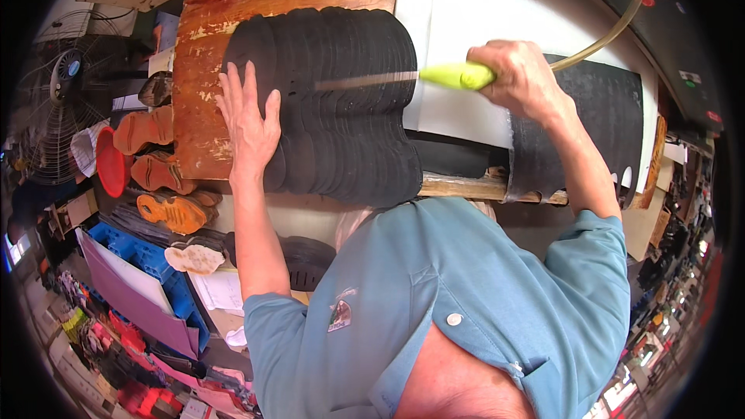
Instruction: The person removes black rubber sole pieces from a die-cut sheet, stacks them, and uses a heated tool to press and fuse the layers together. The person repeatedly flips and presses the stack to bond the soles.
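A row of black shoe-sole-shaped pieces (349, 132) lies fanned out in overlapping layers on the worn wooden board (202, 93). My left hand (250, 120) rests on the left end of the row, fingers spread and holding nothing. In my right hand (520, 77) is a lime-green air blow gun (458, 75), gripped above the white surface at the right. Its long thin nozzle, blurred, reaches left over the black pieces. From behind that hand a yellowish, see-through hose (609, 35) curves up to the upper right.
A black sheet (582, 132) with cut-out holes lies under my right forearm on the white board (466, 15). At the left stand a caged fan (66, 77), orange-brown soles (174, 212), a red round container (113, 163) and a blue crate (147, 252).
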Motion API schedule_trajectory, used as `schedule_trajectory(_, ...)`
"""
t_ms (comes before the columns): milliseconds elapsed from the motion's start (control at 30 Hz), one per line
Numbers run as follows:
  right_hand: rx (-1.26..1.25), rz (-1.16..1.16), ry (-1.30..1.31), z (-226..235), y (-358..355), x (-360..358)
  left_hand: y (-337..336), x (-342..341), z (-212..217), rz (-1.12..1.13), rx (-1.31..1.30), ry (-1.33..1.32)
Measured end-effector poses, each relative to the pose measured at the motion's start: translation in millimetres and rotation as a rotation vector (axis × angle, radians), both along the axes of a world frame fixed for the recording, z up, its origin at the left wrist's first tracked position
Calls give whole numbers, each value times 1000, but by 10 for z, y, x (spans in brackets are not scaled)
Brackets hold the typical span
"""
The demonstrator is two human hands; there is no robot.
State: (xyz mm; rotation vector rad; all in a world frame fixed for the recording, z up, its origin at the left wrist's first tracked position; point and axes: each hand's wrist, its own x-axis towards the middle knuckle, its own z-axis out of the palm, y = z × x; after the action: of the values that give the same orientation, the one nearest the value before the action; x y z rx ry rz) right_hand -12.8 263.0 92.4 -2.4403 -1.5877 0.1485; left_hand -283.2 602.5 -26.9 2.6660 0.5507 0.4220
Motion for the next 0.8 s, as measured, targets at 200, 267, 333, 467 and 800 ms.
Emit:
schedule_trajectory(200,-18,22,26,2,-48,-23,16,32,27,15,103,71)
schedule_trajectory(267,0,-37,-17,-2,-88,-21,14,19,49,52,125,110)
schedule_trajectory(333,-32,59,36,-9,-135,-21,-17,20,71,69,113,117)
schedule_trajectory(467,-16,10,-48,-40,-207,-42,-178,74,57,67,66,91)
schedule_trajectory(800,33,52,34,51,-348,-56,7,69,151,64,143,165)
